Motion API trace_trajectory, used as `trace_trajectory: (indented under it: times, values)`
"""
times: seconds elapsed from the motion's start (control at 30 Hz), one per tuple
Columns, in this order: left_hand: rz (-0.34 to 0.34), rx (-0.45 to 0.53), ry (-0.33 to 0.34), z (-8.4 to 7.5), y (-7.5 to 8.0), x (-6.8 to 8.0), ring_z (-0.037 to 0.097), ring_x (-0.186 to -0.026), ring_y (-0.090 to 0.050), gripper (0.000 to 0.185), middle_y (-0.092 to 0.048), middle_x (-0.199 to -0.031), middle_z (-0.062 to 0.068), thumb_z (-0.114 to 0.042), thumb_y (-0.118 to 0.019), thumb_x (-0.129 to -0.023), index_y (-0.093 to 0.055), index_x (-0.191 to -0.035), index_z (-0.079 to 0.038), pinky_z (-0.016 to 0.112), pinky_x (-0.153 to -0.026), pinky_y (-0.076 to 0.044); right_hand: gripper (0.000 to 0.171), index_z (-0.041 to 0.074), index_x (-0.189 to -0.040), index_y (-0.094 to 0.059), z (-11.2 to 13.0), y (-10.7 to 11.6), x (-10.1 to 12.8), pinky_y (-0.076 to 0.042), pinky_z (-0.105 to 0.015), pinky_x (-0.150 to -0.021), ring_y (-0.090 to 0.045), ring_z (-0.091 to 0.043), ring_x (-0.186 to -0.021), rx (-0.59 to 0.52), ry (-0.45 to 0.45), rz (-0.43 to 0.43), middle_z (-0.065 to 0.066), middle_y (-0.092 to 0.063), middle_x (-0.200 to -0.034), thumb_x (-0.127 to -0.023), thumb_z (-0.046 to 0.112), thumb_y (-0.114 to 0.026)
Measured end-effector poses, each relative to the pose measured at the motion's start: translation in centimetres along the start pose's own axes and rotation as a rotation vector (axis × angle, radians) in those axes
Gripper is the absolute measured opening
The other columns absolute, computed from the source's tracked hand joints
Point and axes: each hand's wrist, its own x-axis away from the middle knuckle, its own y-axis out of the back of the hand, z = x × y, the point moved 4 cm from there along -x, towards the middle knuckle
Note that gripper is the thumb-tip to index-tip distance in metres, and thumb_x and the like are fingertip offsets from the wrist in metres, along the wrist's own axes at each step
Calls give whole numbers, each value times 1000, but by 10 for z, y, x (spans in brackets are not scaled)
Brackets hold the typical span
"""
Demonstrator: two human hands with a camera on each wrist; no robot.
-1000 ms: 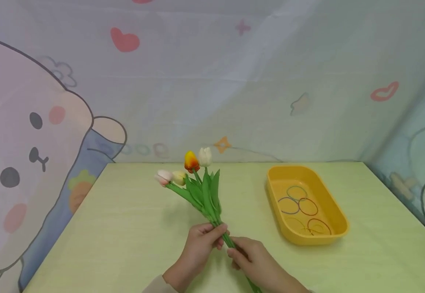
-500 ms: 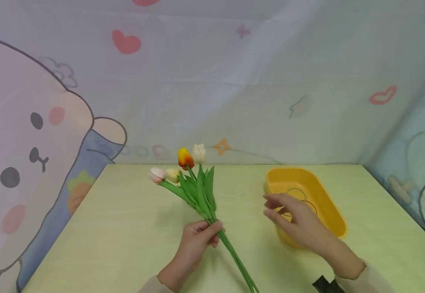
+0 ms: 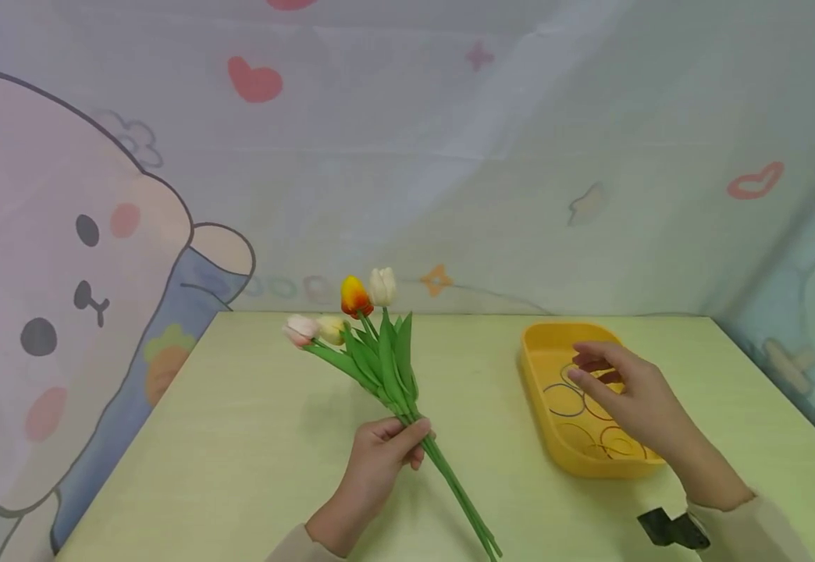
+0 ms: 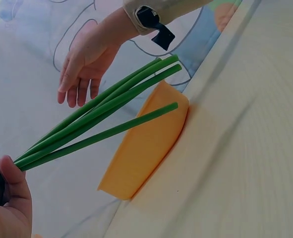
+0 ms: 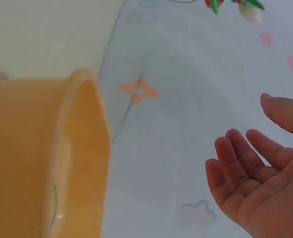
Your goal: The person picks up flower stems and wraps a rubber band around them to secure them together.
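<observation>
My left hand [image 3: 379, 460] grips a bunch of artificial tulips round their green stems [image 4: 106, 106], with the flower heads leaning to the far left. One orange-yellow tulip [image 3: 355, 297], a white tulip [image 3: 382, 287], a pale pink tulip [image 3: 300, 329] and a cream-yellow tulip [image 3: 332, 329] show at the top. Over the yellow tray [image 3: 544, 421] hovers my right hand [image 3: 635, 394], its fingers loosely bent and holding nothing. Thin coloured rubber bands [image 3: 564, 400] lie on the tray's floor, some of them hidden by that hand.
A pale yellow-green table [image 3: 253, 406] bears the tray on its right side. Behind it hangs a printed cloth [image 3: 351, 156] with a cartoon animal. A black strap [image 3: 673, 529] sits at the right sleeve.
My right hand has let go of the stems and moved right and up until over the tray. The left hand still holds the tulips in nearly the same place.
</observation>
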Motion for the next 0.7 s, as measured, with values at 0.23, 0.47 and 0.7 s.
trace_trajectory:
  times: [0.23,0.47,0.7]
  values:
    - [-2,13,-2,-2,-1,1,7,-53,-52,27,-63,-62,-3,-9,-67,-90,-66,-87,18,20,-58,-48,42,2,-130,-55,-34,-12,4,-48,-16,-78,-58,-12,-97,-17,-87,3,-12,-64,-115,-97,29,-59]
    - [-5,3,-10,-3,0,1,6,-53,-51,31,-62,-61,-3,-9,-67,-90,-63,-91,22,20,-59,-48,42,-2,-125,-58,-59,-26,9,-50,-18,-75,-57,-5,-91,-36,-117,31,-14,-65,-110,-95,27,-63]
    - [-2,-9,-4,-3,0,3,7,-52,-51,32,-61,-59,-4,-10,-67,-90,-63,-92,22,21,-61,-49,38,-5,-119,-61,-79,-34,10,-52,-20,-73,-63,-19,-89,-20,-128,90,-16,-67,-108,-92,22,-67]
